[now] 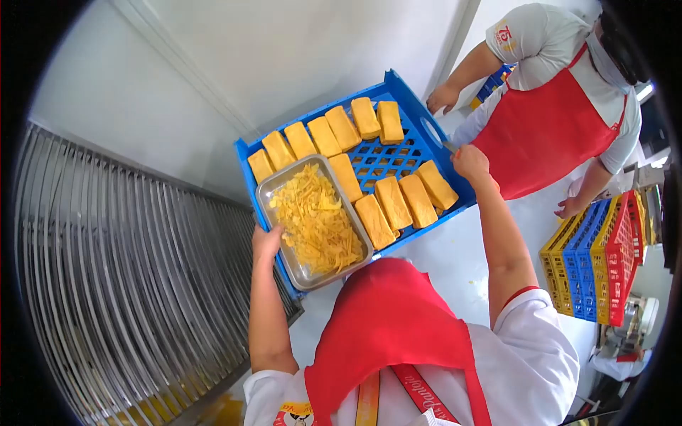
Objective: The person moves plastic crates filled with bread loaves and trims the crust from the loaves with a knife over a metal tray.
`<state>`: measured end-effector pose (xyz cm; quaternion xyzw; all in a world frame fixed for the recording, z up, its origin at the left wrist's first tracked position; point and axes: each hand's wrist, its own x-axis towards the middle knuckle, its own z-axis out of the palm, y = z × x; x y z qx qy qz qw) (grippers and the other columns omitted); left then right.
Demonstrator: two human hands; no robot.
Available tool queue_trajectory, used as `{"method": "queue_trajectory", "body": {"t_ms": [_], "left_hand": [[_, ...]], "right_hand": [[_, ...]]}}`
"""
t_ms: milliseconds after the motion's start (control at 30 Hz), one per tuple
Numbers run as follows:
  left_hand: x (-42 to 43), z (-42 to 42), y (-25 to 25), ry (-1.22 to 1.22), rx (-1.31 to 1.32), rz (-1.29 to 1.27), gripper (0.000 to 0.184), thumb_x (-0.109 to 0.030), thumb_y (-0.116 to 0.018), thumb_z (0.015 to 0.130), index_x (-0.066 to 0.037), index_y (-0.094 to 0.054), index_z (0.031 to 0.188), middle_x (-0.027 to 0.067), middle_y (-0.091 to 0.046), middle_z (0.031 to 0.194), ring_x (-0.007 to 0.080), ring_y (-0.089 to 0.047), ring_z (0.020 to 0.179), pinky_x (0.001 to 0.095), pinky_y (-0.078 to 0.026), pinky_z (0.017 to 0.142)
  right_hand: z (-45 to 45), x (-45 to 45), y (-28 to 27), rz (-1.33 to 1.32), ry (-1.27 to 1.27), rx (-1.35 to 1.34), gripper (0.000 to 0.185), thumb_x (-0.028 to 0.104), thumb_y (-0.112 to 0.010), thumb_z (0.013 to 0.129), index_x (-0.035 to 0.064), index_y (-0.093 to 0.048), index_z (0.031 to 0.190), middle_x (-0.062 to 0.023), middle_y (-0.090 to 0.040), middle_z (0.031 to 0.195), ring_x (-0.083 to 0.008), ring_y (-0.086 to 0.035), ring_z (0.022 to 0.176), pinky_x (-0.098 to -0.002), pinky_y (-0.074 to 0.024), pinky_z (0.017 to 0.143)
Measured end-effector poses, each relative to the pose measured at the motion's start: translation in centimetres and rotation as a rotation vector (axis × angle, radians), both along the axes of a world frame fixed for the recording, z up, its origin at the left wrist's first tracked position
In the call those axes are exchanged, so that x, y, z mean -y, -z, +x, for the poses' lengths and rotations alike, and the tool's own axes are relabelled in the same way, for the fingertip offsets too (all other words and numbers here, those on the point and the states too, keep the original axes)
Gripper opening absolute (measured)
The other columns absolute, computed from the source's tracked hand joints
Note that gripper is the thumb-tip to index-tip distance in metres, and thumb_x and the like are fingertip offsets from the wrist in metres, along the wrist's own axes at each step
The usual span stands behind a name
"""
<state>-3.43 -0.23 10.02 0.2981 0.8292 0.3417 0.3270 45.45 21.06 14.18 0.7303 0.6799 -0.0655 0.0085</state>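
Observation:
A blue crate [426, 113] holds several yellow-orange blocks [343, 128], set in rows on its lattice floor. On its left part rests a metal tray [323, 160] filled with yellow shavings [312, 216]. My left hand [266, 243] is closed on the tray's left edge, at the crate's side; its fingers are partly hidden. My right hand [469, 162] is closed at the crate's right rim, around what looks like the handle of a thin metal tool [450, 147]. How far the tool extends is hard to make out.
Metal slats [135, 263] fill the left side, beside a pale wall [213, 57]. A person in a red apron [554, 128] stands at the upper right, close to the crate. Stacked yellow, blue and red crates [590, 259] stand at the right.

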Motion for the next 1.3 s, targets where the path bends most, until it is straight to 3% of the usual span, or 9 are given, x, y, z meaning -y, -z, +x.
{"method": "queue_trajectory", "body": {"t_ms": [100,167,233,300,333,567,700,933,1300], "left_hand": [[-0.5,-0.2,1.6,0.012,0.039,0.049,0.05,-0.022,-0.069,0.078,0.004,-0.059,0.12,0.0239,-0.067,0.111,0.0385,-0.065,0.105,0.0429,-0.049,0.093],[-0.6,0.2,1.1,0.007,-0.433,-0.142,0.049,-0.02,-0.068,0.079,0.004,-0.059,0.121,0.0251,-0.067,0.115,0.035,-0.065,0.107,0.0414,-0.048,0.094],[-1.3,0.5,0.5,-0.009,-0.497,-0.133,0.045,-0.017,-0.069,0.078,0.004,-0.062,0.117,0.0236,-0.069,0.107,0.0328,-0.068,0.098,0.04,-0.051,0.088],[-2.0,1.1,-1.6,-0.084,-0.055,-0.088,0.039,-0.015,-0.071,0.076,0.006,-0.065,0.109,0.0211,-0.071,0.097,0.0322,-0.069,0.086,0.0392,-0.053,0.079],[-2.4,0.7,-1.2,-0.133,0.012,-0.053,0.035,-0.013,-0.073,0.075,0.006,-0.067,0.103,0.0181,-0.071,0.093,0.0292,-0.068,0.078,0.0377,-0.053,0.072],[-1.2,0.8,-3.5,-0.161,0.252,0.079,0.029,-0.005,-0.068,0.081,0.007,-0.067,0.107,0.0131,-0.071,0.098,0.0215,-0.067,0.082,0.0341,-0.052,0.076],[-0.8,0.2,-1.4,-0.163,0.16,0.083,0.032,-0.006,-0.07,0.082,0.007,-0.065,0.111,0.0123,-0.07,0.102,0.0199,-0.066,0.088,0.033,-0.051,0.081],[1.0,0.6,-0.5,-0.145,0.328,0.222,0.04,-0.005,-0.067,0.079,0.005,-0.06,0.117,0.0126,-0.068,0.102,0.0229,-0.067,0.084,0.0333,-0.054,0.075],[2.4,4.1,1.1,-0.04,0.425,0.541,0.046,-0.019,-0.065,0.078,0.002,-0.058,0.119,0.0137,-0.067,0.099,0.0241,-0.066,0.083,0.034,-0.053,0.076]], "right_hand": [[1.0,-0.5,0.2,-0.112,0.02,-0.071,0.039,0.035,-0.073,0.081,0.0051,-0.067,0.105,-0.019,-0.069,0.103,-0.0366,-0.067,0.1,-0.0469,-0.0535,0.084],[1.3,-0.9,0.8,-0.131,0.014,-0.128,0.041,0.036,-0.076,0.077,0.0052,-0.067,0.102,-0.0195,-0.07,0.101,-0.0364,-0.067,0.099,-0.0471,-0.0526,0.083],[1.2,-1.0,1.5,0.007,0.046,-0.292,0.038,0.031,-0.078,0.071,0.0041,-0.067,0.095,-0.0197,-0.069,0.097,-0.0367,-0.066,0.099,-0.0465,-0.0521,0.083],[1.2,-1.9,2.2,0.027,0.021,-0.323,0.036,0.028,-0.078,0.069,0.0036,-0.067,0.094,-0.0199,-0.069,0.096,-0.0368,-0.066,0.097,-0.0461,-0.0518,0.083],[1.1,-2.1,2.3,0.047,0.004,-0.351,0.035,0.025,-0.077,0.067,0.003,-0.066,0.092,-0.0201,-0.069,0.095,-0.0369,-0.066,0.096,-0.0457,-0.0516,0.083],[2.1,-2.3,-1.4,0.04,-0.008,-0.473,0.028,0.02,-0.069,0.067,0.0023,-0.066,0.089,-0.0236,-0.068,0.092,-0.0401,-0.066,0.092,-0.0469,-0.0511,0.08],[2.2,-3.2,0.2,0.059,-0.037,-0.517,0.028,0.02,-0.068,0.069,0.0016,-0.066,0.089,-0.0253,-0.067,0.09,-0.0429,-0.065,0.091,-0.0477,-0.0508,0.079],[2.4,-7.7,4.1,0.083,-0.161,-0.648,0.026,0.019,-0.065,0.071,-0.0001,-0.066,0.089,-0.0269,-0.067,0.087,-0.043,-0.066,0.089,-0.0471,-0.0512,0.078],[2.5,-7.1,2.8,0.266,-0.299,-0.471,0.028,0.016,-0.063,0.07,-0.0017,-0.069,0.091,-0.0259,-0.069,0.089,-0.04,-0.069,0.088,-0.0436,-0.0543,0.078]]}}
